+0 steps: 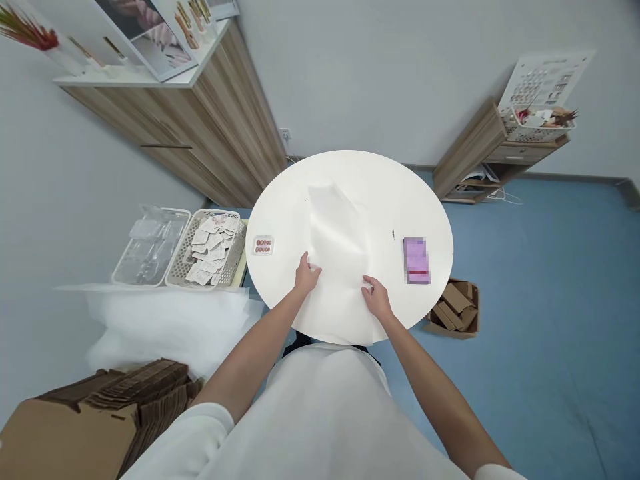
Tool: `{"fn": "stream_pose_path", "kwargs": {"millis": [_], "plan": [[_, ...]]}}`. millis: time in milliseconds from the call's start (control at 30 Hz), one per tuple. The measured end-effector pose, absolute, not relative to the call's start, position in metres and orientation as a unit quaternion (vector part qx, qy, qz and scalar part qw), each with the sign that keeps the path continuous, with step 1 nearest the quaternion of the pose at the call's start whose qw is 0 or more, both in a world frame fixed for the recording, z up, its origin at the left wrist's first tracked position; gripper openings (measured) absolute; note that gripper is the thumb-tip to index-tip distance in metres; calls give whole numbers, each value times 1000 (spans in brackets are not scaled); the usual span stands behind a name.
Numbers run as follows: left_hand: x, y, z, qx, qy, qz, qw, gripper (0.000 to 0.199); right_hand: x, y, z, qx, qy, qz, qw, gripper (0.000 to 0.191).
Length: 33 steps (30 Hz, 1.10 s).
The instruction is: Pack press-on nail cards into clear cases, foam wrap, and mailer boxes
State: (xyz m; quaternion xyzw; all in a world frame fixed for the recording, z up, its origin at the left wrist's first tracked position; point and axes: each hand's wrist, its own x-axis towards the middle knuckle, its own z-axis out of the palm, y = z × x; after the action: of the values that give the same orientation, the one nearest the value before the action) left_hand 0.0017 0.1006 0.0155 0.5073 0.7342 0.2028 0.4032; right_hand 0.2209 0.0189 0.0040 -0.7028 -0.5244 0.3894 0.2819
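A thin white packing sheet (337, 247) lies on the round white table (415, 193), its far end slightly raised and wavy. At the sheet's left edge, my left hand (306, 275) grips it between thumb and fingers. Opposite, my right hand (377, 297) pinches the right edge, a little nearer to my body. To the left on the table is a small clear case (263, 245) with rows of pinkish-red pieces. A purple box (417, 260), partly blurred, lies right of the sheet, with a tiny dark item (393, 235) between them.
Left of the table stand a white basket of small printed cards (233, 257) and a bin of clear plastic packs (127, 267). Below them are stacked white sheets (170, 323) and flat brown cartons (75, 433). A carton of brown boxes (473, 330) sits on the floor at right.
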Motion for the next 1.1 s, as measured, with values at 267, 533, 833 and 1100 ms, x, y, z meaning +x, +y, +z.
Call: {"fn": "stream_pose_path", "kwargs": {"millis": [267,533,833,1100], "plan": [[-4,103,4,509,736,184,407,69,219,13,-8,-722,-606,308,127,47],[0,110,-3,624,690,146,336,64,212,9,-7,-766,-611,190,58,51],[-16,60,7,882,446,-26,147,68,200,-5,-2,-647,-744,161,-28,58],[-21,64,3,877,439,-109,162,81,201,4,-7,-661,-725,186,-55,63]]}}
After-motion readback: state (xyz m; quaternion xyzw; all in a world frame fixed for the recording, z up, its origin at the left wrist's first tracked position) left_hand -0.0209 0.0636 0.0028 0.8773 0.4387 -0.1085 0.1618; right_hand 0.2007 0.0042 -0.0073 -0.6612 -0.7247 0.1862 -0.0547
